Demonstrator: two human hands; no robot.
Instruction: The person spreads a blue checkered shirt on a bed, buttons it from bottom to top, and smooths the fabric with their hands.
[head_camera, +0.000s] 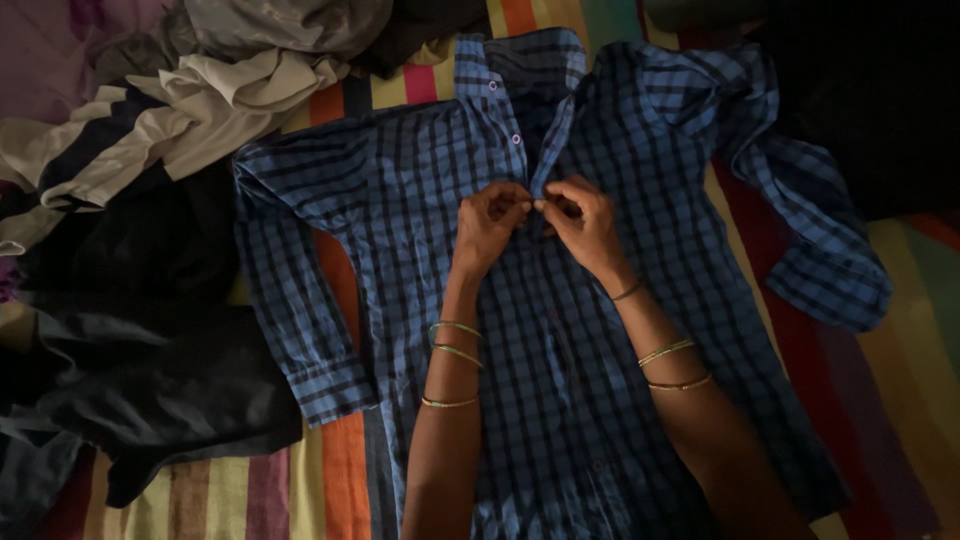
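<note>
The head view looks straight down at a blue checked shirt (560, 330). It lies flat, front up, on a bed with a striped sheet (340, 470). Its collar points away from the person, and both sleeves are spread out to the sides.

The left hand (487, 225) and the right hand (583, 222) meet at the middle of the shirt, just below the collar. Their fingertips touch. Each hand's grip is pinched shut on an edge of the shirt's front, where the two edges come together. A button may be between the fingers, but it is too small and dark to tell. Two pink buttons (516, 139) show higher up, and the shirt is open there. Thin bangles (455, 330) sit on both wrists.

A pile of clothes (190, 110) lies to the left, and a dark cloth (150, 370) lies by the left sleeve, touching it.

What could go wrong? The room is dim, so the small button is hard to see, and it could slip out of the fingers. The button could go into the wrong hole, and then the two sides of the shirt would not line up. A hard pull could bunch up the flat cloth. A bangle could also catch on the shirt.
</note>
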